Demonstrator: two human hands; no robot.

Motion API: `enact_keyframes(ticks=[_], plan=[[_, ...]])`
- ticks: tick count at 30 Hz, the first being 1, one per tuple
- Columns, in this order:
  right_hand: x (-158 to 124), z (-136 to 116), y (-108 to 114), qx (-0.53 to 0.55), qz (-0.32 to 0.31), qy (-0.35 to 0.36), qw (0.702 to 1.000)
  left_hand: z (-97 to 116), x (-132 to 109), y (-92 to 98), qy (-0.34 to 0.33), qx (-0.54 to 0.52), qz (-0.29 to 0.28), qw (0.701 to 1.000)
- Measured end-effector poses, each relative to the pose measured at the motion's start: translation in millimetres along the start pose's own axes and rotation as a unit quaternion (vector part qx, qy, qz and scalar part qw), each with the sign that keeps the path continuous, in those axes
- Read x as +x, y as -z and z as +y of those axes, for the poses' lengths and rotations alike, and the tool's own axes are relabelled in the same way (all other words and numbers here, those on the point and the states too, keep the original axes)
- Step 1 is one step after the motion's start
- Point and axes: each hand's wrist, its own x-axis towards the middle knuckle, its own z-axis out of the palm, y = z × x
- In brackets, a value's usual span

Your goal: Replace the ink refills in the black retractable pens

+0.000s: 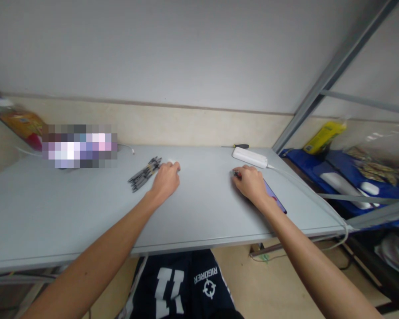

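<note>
The bare left forearm (103,252) and bare right forearm (315,261) stretch forward and converge slightly, wrists straight. The left hand (166,179) sits palm down, fingers curled under in a loose fist; the right hand (251,182) does likewise, knuckles up, well apart from the left

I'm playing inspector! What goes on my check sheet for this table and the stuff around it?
Surface: grey table, flat.
Job's things: pens bundled beside the left hand; small white thing at its fingertips; red-and-dark thing at the right hand.
Clutter: screwdriver at the back; blue flat thing under the right wrist.
Hands: both knuckles-up on the table; grip unclear.
Cables: power strip with white cable running right; thin cable back left.
Surroundings: blue bins, yellow bag.
</note>
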Motion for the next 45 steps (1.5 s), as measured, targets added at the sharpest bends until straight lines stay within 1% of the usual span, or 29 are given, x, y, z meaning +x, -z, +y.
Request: enact_keyframes(ticks=[3, 5, 9, 11, 12, 15, 17, 20, 23, 24, 26, 28, 30, 33, 35, 37, 39, 41, 43, 45], plan=[[0, -11, -3, 0.058, 0.028, 0.027, 0.998, 1, 1, -1.9, -0.029, -0.075, 0.005, 0.997], [0, -21, -7, 0.122, 0.04, 0.065, 0.99, 4, 1, -2.1, -0.06, -0.128, 0.01, 0.99], [2, -44, -15, 0.254, 0.062, 0.16, 0.952, 15, -1, -0.1, -0.111, -0.211, 0.005, 0.971], [3, -56, -18, 0.313, 0.041, 0.192, 0.929, 19, -3, 0.9, -0.119, -0.255, 0.0, 0.96], [4, -61, -19, 0.342, 0.032, 0.192, 0.919, 20, -3, 1.1, -0.12, -0.277, -0.002, 0.953], [6, -72, -22, 0.414, 0.01, 0.162, 0.896, 22, -4, 0.8, -0.118, -0.331, -0.007, 0.936], [6, -74, -24, 0.451, 0.011, 0.127, 0.883, 22, -4, 0.6, -0.111, -0.341, -0.003, 0.934], [8, -70, -26, 0.494, 0.018, 0.068, 0.867, 20, -3, 0.7, -0.11, -0.296, -0.002, 0.949], [9, -63, -29, 0.527, 0.03, -0.005, 0.849, 15, -1, 0.5, -0.128, -0.224, -0.016, 0.966], [10, -61, -29, 0.541, 0.024, -0.022, 0.84, 14, -1, 0.7, -0.134, -0.203, -0.02, 0.97], [10, -58, -28, 0.573, -0.017, -0.037, 0.818, 12, 0, 2.6, -0.147, -0.156, -0.02, 0.977], [11, -55, -23, 0.587, -0.082, -0.013, 0.805, 13, -1, 7.3, -0.169, -0.098, -0.015, 0.981], [11, -52, -14, 0.561, -0.147, 0.047, 0.813, 19, -3, 13.9, -0.202, -0.03, -0.018, 0.979], [12, -51, 2, 0.434, -0.219, 0.173, 0.857, 34, -7, 21.3, -0.263, 0.049, -0.03, 0.963], [13, -55, 10, 0.342, -0.258, 0.2, 0.881, 44, -11, 21.8, -0.28, 0.086, -0.027, 0.956], [12, -62, 13, 0.263, -0.274, 0.181, 0.907, 51, -13, 19.1, -0.282, 0.105, -0.023, 0.953], [11, -70, 14, 0.205, -0.261, 0.151, 0.931, 54, -15, 15.3, -0.28, 0.114, -0.017, 0.953], [10, -77, 13, 0.181, -0.239, 0.124, 0.946, 54, -15, 12.6, -0.275, 0.118, -0.009, 0.954], [9, -80, 13, 0.195, -0.236, 0.106, 0.946, 53, -15, 12.0, -0.264, 0.12, 0.002, 0.957], [10, -80, 14, 0.234, -0.258, 0.088, 0.933, 52, -14, 12.8, -0.247, 0.127, 0.017, 0.961]])
